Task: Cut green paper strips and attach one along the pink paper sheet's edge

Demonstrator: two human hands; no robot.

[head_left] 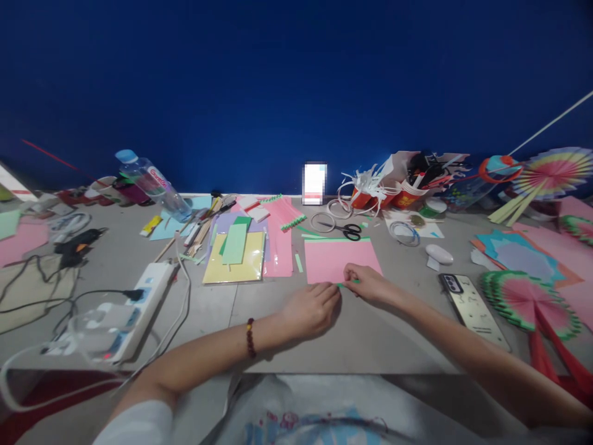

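A pink sheet of paper (pixel 331 258) lies flat on the table in front of me, with a green strip along its far edge. At its near edge a narrow green paper strip (pixel 343 285) shows between my hands. My right hand (pixel 368 285) pinches this strip between thumb and fingers. My left hand (pixel 315 311), fingers curled together, rests on the table at the sheet's near left edge and holds the strip's left end; its thumb is hidden. Just beyond the sheet lie black-handled scissors (pixel 349 231) and loose green paper scraps (pixel 311 236).
Left are a yellow paper pack (pixel 234 262), a power strip (pixel 143 309) with cables and a leaning plastic bottle (pixel 160 188). To the right lie a phone (pixel 475 312), a white mouse-shaped object (pixel 439 254) and a pink-green paper fan (pixel 530 303). Red cups (pixel 410 196) stand behind.
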